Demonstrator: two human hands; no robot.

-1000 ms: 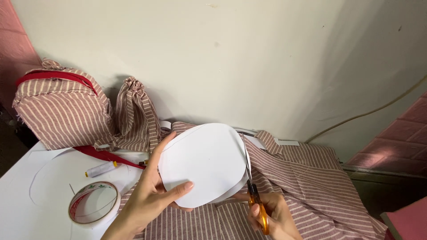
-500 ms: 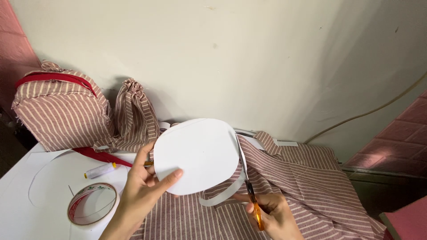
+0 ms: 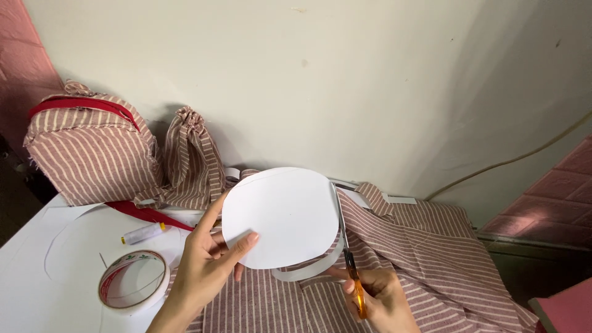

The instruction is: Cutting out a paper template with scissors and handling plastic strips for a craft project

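The rounded white paper piece [image 3: 277,216], held up by the left hand [image 3: 206,262] above the striped fabric [image 3: 407,259], is cut nearly all round. The right hand [image 3: 376,296] grips orange-handled scissors [image 3: 348,259] at its right edge; a trimmed strip [image 3: 308,268] hangs below.
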